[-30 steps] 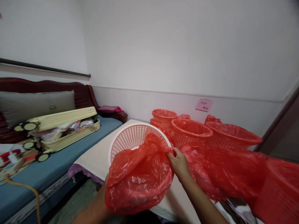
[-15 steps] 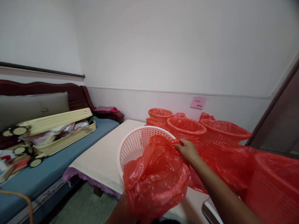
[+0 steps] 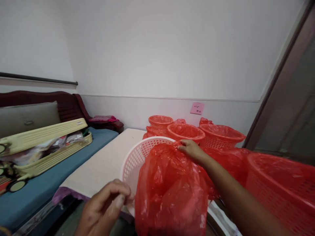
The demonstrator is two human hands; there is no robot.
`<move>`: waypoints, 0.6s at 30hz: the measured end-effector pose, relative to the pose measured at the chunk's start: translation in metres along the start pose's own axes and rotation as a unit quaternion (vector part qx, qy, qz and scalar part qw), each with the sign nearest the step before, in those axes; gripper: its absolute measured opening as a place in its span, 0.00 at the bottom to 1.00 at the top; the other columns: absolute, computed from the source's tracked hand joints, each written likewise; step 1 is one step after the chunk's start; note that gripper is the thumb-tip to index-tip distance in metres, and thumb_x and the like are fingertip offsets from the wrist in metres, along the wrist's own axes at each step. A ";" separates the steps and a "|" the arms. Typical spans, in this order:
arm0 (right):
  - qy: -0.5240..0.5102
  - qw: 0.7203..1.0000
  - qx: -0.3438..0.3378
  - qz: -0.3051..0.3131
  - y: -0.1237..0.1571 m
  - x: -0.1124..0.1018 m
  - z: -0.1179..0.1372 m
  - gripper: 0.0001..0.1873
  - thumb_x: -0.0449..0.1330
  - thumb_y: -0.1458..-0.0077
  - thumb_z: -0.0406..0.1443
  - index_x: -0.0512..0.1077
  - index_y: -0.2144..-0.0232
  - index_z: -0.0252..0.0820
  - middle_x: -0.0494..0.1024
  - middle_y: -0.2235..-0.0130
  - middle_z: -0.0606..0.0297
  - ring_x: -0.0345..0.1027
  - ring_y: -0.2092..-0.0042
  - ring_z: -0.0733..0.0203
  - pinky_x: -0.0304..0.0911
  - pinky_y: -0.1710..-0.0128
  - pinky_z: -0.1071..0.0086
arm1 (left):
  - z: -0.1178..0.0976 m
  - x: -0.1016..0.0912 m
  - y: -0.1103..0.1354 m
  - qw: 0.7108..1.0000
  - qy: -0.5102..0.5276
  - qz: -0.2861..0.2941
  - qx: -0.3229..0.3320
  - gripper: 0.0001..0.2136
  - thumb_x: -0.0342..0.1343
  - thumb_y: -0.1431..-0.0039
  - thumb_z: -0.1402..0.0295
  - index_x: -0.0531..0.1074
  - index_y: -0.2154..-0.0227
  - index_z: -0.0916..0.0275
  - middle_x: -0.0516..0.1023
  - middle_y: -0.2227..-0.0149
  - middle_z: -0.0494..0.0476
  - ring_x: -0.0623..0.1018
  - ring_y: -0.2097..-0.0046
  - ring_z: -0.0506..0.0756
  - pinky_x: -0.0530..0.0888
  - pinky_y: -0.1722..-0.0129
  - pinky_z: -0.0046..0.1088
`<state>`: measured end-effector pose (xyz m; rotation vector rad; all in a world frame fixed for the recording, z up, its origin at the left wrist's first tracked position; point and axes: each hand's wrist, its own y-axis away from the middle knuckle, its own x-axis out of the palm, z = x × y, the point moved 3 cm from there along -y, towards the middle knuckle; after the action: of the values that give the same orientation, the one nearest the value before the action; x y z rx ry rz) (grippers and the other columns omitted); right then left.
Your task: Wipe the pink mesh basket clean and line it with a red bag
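A white plastic basket (image 3: pixel 133 162) with a perforated side stands in front of me on the cream-covered surface. A thin red plastic bag (image 3: pixel 169 183) drapes over its right and near side, hiding much of it. Over the far right of the rim, my right hand (image 3: pixel 193 150) pinches the gathered edge of the bag. My left hand (image 3: pixel 105 205) is beside the basket's near left side, close to the bag. Its fingers are half curled, with a gap between thumb and forefinger and nothing visible between them.
Several red baskets lined with red bags, one nearest (image 3: pixel 275 186), stand right and behind. A pink note (image 3: pixel 197 108) is on the wall. Leftward, an open yellow suitcase (image 3: pixel 49 131) full of items lies on a blue bed (image 3: pixel 103 131). The cream surface (image 3: pixel 108 160) has a purple-edged cover.
My left hand has come out from beneath the bag to the basket's left side. The bag hangs lower and fuller. My right hand keeps its grip, and the view has turned slightly right.
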<state>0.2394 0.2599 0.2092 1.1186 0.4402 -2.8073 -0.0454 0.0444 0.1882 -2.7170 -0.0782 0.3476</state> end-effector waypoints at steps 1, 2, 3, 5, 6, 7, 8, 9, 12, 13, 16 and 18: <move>0.011 1.000 -0.004 -0.004 -0.001 0.003 -0.004 0.07 0.52 0.52 0.35 0.68 0.77 0.40 0.71 0.78 0.71 0.64 0.74 0.64 0.57 0.73 0.73 | 0.004 -0.001 -0.010 1.000 -0.013 -0.007 -0.020 0.11 0.51 0.39 0.55 0.74 0.65 0.53 0.77 0.67 0.51 0.76 0.62 0.54 0.72 0.61 0.28; 0.026 1.000 -0.006 -0.010 -0.003 0.005 -0.010 0.07 0.52 0.52 0.35 0.69 0.77 0.40 0.73 0.76 0.69 0.66 0.72 0.63 0.58 0.71 0.72 | 0.009 0.000 -0.021 0.999 -0.022 -0.003 -0.042 0.12 0.51 0.39 0.54 0.73 0.63 0.54 0.77 0.63 0.51 0.76 0.59 0.54 0.72 0.58 0.28; 0.043 0.999 -0.007 -0.017 -0.004 0.007 -0.016 0.07 0.53 0.51 0.34 0.70 0.76 0.40 0.75 0.74 0.68 0.67 0.70 0.61 0.59 0.69 0.71 | 0.013 0.002 -0.033 0.998 -0.029 0.007 -0.058 0.14 0.51 0.40 0.53 0.72 0.62 0.56 0.77 0.60 0.52 0.75 0.55 0.55 0.71 0.55 0.29; 0.081 0.996 -0.007 -0.028 -0.008 0.008 -0.027 0.08 0.53 0.50 0.33 0.72 0.73 0.39 0.78 0.68 0.64 0.70 0.64 0.58 0.60 0.64 0.69 | 0.022 0.010 -0.059 0.995 -0.041 0.040 -0.084 0.17 0.50 0.41 0.51 0.71 0.61 0.59 0.77 0.58 0.55 0.74 0.52 0.57 0.69 0.51 0.31; 0.100 0.994 -0.008 -0.031 -0.009 0.008 -0.032 0.08 0.53 0.49 0.33 0.72 0.72 0.39 0.79 0.66 0.62 0.71 0.62 0.57 0.60 0.61 0.68 | 0.027 0.015 -0.074 0.992 -0.043 0.058 -0.103 0.19 0.50 0.43 0.49 0.71 0.62 0.61 0.76 0.59 0.57 0.74 0.52 0.58 0.69 0.51 0.32; 0.118 0.992 -0.008 -0.034 -0.009 0.008 -0.036 0.09 0.53 0.49 0.33 0.73 0.70 0.38 0.80 0.64 0.60 0.71 0.60 0.56 0.59 0.60 0.68 | 0.033 0.020 -0.088 0.988 -0.047 0.073 -0.131 0.21 0.51 0.45 0.47 0.71 0.65 0.62 0.76 0.59 0.58 0.74 0.53 0.58 0.69 0.52 0.33; 0.135 0.990 -0.007 -0.035 -0.009 0.007 -0.038 0.09 0.53 0.48 0.33 0.73 0.69 0.38 0.80 0.62 0.58 0.71 0.59 0.55 0.59 0.59 0.68 | 0.038 0.026 -0.102 0.983 -0.050 0.081 -0.154 0.22 0.51 0.47 0.46 0.71 0.66 0.64 0.76 0.59 0.60 0.74 0.53 0.59 0.69 0.52 0.34; 0.150 0.988 -0.007 -0.035 -0.008 0.006 -0.040 0.10 0.53 0.47 0.33 0.73 0.68 0.37 0.80 0.62 0.56 0.71 0.59 0.55 0.59 0.59 0.68 | 0.043 0.032 -0.116 0.979 -0.050 0.087 -0.176 0.24 0.51 0.48 0.45 0.70 0.65 0.65 0.76 0.58 0.62 0.75 0.54 0.59 0.70 0.55 0.35; 0.191 0.981 -0.002 -0.033 -0.004 0.006 -0.041 0.11 0.52 0.44 0.34 0.73 0.64 0.36 0.80 0.61 0.54 0.72 0.59 0.54 0.57 0.61 0.68 | 0.054 0.055 -0.152 0.968 -0.058 0.108 -0.221 0.27 0.50 0.47 0.43 0.70 0.59 0.64 0.75 0.54 0.63 0.76 0.57 0.58 0.72 0.61 0.34; 0.203 0.979 -0.001 -0.033 -0.002 0.006 -0.041 0.11 0.52 0.44 0.34 0.72 0.63 0.36 0.80 0.61 0.54 0.72 0.59 0.54 0.57 0.62 0.69 | 0.057 0.063 -0.161 0.963 -0.072 0.115 -0.231 0.26 0.51 0.48 0.43 0.71 0.59 0.63 0.76 0.56 0.62 0.76 0.59 0.57 0.72 0.63 0.33; 0.231 0.972 0.007 -0.032 0.003 0.007 -0.041 0.11 0.52 0.43 0.36 0.71 0.62 0.37 0.80 0.61 0.53 0.72 0.60 0.54 0.55 0.65 0.70 | 0.068 0.088 -0.179 0.947 -0.122 0.143 -0.260 0.20 0.57 0.47 0.49 0.72 0.65 0.64 0.76 0.65 0.56 0.74 0.66 0.53 0.71 0.66 0.33; 0.246 0.969 0.012 -0.031 0.006 0.007 -0.041 0.11 0.52 0.42 0.36 0.71 0.61 0.37 0.80 0.62 0.52 0.72 0.60 0.54 0.53 0.66 0.69 | 0.076 0.103 -0.185 0.939 -0.139 0.158 -0.273 0.16 0.58 0.44 0.55 0.71 0.65 0.64 0.75 0.68 0.52 0.73 0.69 0.51 0.72 0.67 0.32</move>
<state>0.2620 0.2667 0.1746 1.8420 0.4808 -2.5640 0.0345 0.2541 0.1703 -3.2073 0.2205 0.9254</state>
